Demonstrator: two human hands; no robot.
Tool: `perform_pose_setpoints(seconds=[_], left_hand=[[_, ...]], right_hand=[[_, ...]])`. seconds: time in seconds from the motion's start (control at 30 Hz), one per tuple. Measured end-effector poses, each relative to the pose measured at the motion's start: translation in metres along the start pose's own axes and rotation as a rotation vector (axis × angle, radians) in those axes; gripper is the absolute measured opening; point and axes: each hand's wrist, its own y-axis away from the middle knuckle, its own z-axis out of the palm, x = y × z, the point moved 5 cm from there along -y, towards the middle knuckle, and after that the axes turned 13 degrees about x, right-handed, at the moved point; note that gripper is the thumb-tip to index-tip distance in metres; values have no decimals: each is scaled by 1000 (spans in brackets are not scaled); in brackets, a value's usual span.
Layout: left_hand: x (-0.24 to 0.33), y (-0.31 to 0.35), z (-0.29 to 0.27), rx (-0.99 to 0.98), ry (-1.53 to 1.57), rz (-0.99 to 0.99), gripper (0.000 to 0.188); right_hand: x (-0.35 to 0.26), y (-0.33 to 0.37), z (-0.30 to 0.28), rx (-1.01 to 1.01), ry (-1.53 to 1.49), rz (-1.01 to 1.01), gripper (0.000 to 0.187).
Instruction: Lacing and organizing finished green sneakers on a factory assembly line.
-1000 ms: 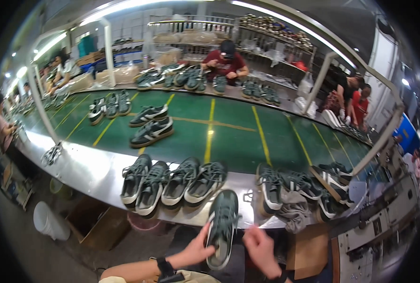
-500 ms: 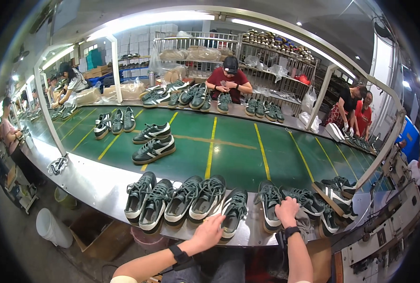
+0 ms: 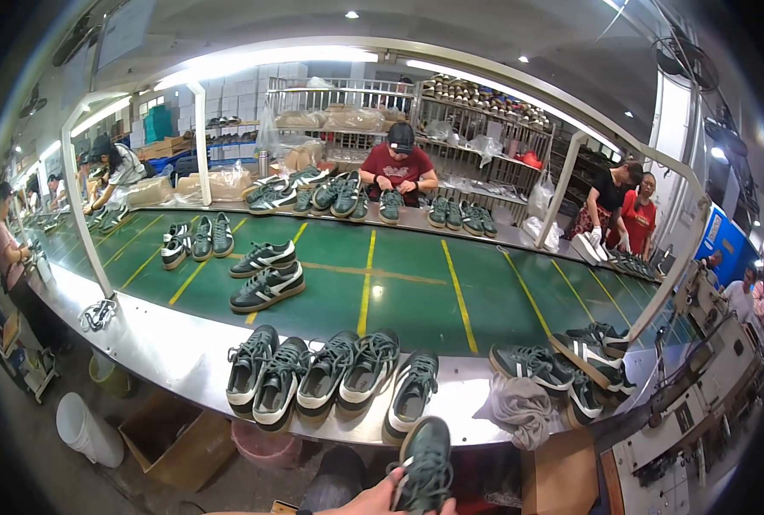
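A dark green sneaker (image 3: 426, 462) with green laces is held up before me at the lower edge, off the bench. My left hand (image 3: 380, 496) grips its left side. Only the fingertips of my right hand (image 3: 447, 507) show, pressed to the shoe's lower right; the rest is cut off. Just beyond stands a single green sneaker (image 3: 413, 396) with a white stripe. Left of it, several matching sneakers (image 3: 315, 374) stand in a row along the metal ledge (image 3: 180, 350). A crumpled grey cloth (image 3: 522, 410) lies to the right, beside more sneakers (image 3: 532, 367).
Behind the ledge runs a green conveyor belt (image 3: 408, 296) with yellow lines, carrying sneakers (image 3: 268, 286). Across it a person in a red shirt (image 3: 397, 163) handles a shoe. A cardboard box (image 3: 176, 436) and a white bucket (image 3: 88, 431) are below left; a machine (image 3: 682, 421) stands right.
The sneaker beside the cloth has been lifted off the ledge and brought toward me. My left hand has left the single sneaker and now holds the lifted one. More grey cloth shows.
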Motion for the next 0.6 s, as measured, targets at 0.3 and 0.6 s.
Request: perform_pose_setpoints(seconds=[0.3, 0.6], left_hand=[[-64, 76, 31, 211, 60, 9, 68], [-49, 46, -8, -145, 262, -474, 84]], right_hand=[[14, 48, 10, -280, 68, -144, 22], [27, 11, -2, -561, -164, 375, 33]])
